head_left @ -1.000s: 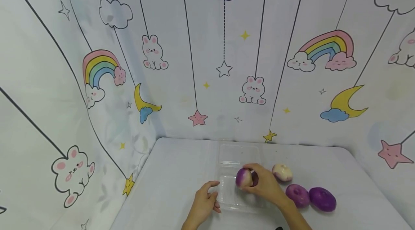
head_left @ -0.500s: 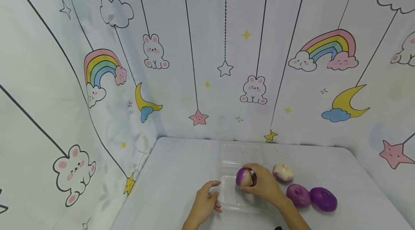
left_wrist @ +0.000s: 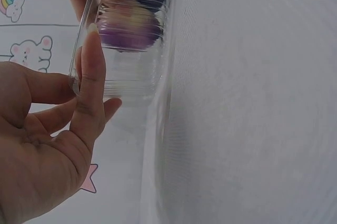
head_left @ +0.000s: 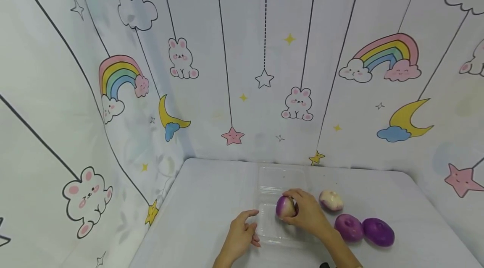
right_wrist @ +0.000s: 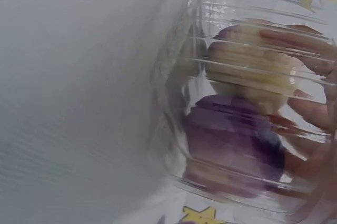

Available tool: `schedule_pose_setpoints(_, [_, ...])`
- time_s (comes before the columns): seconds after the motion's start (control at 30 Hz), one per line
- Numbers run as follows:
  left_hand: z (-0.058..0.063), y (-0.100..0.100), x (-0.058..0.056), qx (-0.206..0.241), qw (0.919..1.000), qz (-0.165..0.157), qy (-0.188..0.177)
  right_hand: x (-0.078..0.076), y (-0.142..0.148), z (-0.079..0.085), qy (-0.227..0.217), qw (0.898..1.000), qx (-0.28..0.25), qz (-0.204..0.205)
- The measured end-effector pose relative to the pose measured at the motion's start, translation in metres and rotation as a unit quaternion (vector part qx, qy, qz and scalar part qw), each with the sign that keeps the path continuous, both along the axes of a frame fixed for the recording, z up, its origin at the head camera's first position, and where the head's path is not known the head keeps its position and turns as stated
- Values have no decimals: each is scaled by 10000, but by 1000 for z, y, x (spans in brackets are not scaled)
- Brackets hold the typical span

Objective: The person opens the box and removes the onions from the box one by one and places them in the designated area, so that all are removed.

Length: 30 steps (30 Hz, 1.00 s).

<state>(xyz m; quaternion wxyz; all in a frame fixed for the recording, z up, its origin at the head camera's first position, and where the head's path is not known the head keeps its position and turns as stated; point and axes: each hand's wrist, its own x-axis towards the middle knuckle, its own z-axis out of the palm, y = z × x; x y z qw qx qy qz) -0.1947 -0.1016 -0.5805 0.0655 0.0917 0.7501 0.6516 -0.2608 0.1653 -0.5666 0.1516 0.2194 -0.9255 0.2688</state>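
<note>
In the head view my right hand (head_left: pixel 308 215) grips a round, glossy purple-and-white vegetable (head_left: pixel 284 208) in the near half of a clear plastic clamshell box (head_left: pixel 269 236). Through the ridged wall, the right wrist view shows that pale-and-purple vegetable (right_wrist: pixel 247 69) beside a darker purple vegetable (right_wrist: pixel 226 140), which my hand mostly hides from above. My left hand (head_left: pixel 240 234) is at the box's left side. The left wrist view has its thumb and a finger (left_wrist: pixel 90 77) pinching the box rim (left_wrist: pixel 79 50) near a corner.
Right of the box lie a mostly white vegetable (head_left: pixel 331 200) and two purple ones (head_left: pixel 348 228), (head_left: pixel 378 232) on the white tabletop (head_left: pixel 211 192). The box's other half (head_left: pixel 281 177) extends toward the back. A patterned cloth (head_left: pixel 261 112) hangs behind and to the left.
The head view has shifted slightly. Both hands keep nearly the same positions, the right one still gripping the purple-and-white vegetable inside the box.
</note>
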Motion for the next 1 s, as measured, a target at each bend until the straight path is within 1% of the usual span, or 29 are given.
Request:
schedule_pose_setpoints(0.1, [1, 1, 0, 51, 10000, 32, 13, 0, 0, 3, 71, 9999, 69, 44])
schedule_pose_setpoints(0.27, [1, 2, 0, 81, 9999, 64, 0, 0, -2, 9, 31, 9998, 144, 114])
schedule_pose_setpoints(0.4, [0, 2, -1, 67, 10000, 35, 1, 0, -3, 8, -9, 9996, 255, 87])
schedule_pose_setpoints(0.63, [-1, 0, -2, -111, 9999, -19, 14, 3, -4, 7, -148, 9994, 310, 54])
schedule_pose_setpoints(0.8, [0, 0, -1, -122, 9999, -4, 18, 3, -3, 6, -92, 9994, 328, 83])
schedule_pose_setpoints(1.0, [0, 0, 0, -91, 9999, -3, 42, 4, -3, 8, -67, 9995, 289, 130])
